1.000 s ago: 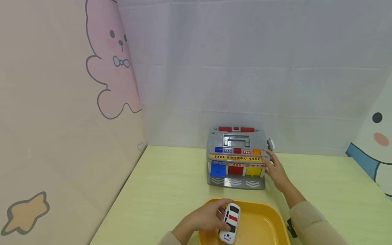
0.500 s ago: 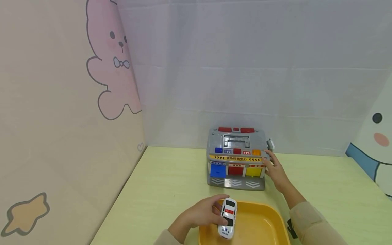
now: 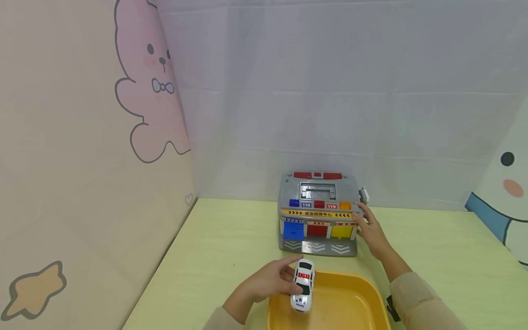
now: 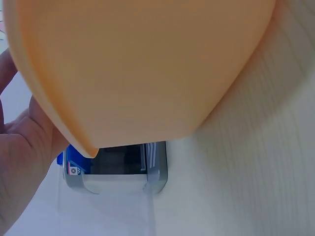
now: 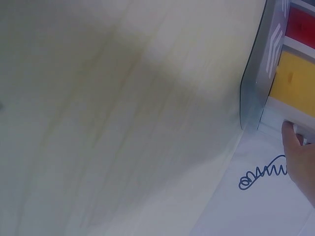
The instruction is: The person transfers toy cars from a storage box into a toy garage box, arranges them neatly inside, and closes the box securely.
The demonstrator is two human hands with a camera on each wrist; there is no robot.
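A white toy police car (image 3: 303,286) with black windows and a red roof bar is in my left hand (image 3: 270,279), thumb and fingers on its sides, over the far left rim of a yellow tray (image 3: 363,293). Beyond the tray stands a grey toy garage (image 3: 284,192). Its blue door (image 3: 293,230) is swung outward; the red door (image 3: 317,230) and yellow door (image 3: 341,231) are down. My right hand (image 3: 373,236) grips the garage's right front corner, thumb in front. In the left wrist view the tray's wall hides the car from my left hand (image 4: 22,147).
A small white-grey part (image 3: 365,195) sticks out from the garage's right side. Behind it hangs a pale backdrop (image 3: 247,114); a cartoon-printed wall (image 3: 82,206) borders the left of the light table (image 3: 222,256). A dark strap (image 3: 393,308) lies beside my right sleeve.
My left hand has carried the police car forward and slightly left, from over the tray's inside to its far rim. The right hand and the garage have stayed in place.
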